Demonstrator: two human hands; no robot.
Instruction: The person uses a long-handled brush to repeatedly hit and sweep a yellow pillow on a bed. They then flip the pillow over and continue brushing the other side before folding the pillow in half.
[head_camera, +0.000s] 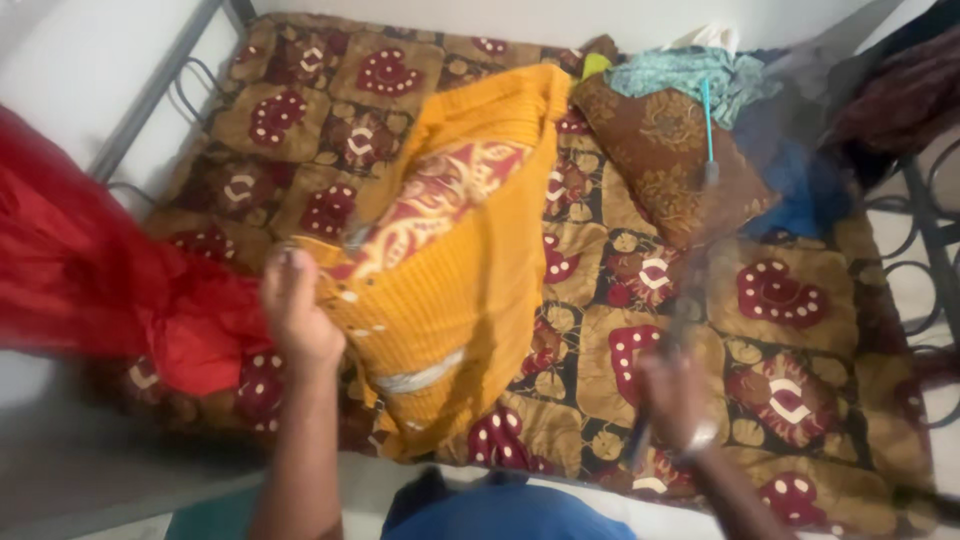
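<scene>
Beneath us lies a bed spread with a brown cotton cover printed in dark red heart shapes (790, 300), its grey metal frame (150, 100) set against a white wall. Our left hand (298, 315) is clamped on the near left corner of an orange knitted pillow cover (470, 270), whose open side shows a red and cream patterned pillow (430, 205) inside. That pillow's long axis runs from our left hand, near the bed's front edge, up and to the right toward the head of the bed, so it lies tilted across the middle of the cover, stretching away from the fist that holds it. Our right hand (675, 395), blurred, is closed around a thin dark stick (690, 290) with a pale blue upper part, pointing up toward a brown floral cushion (665, 150). Crumpled red fabric (90, 270) hangs at the left, just beside our left hand.
</scene>
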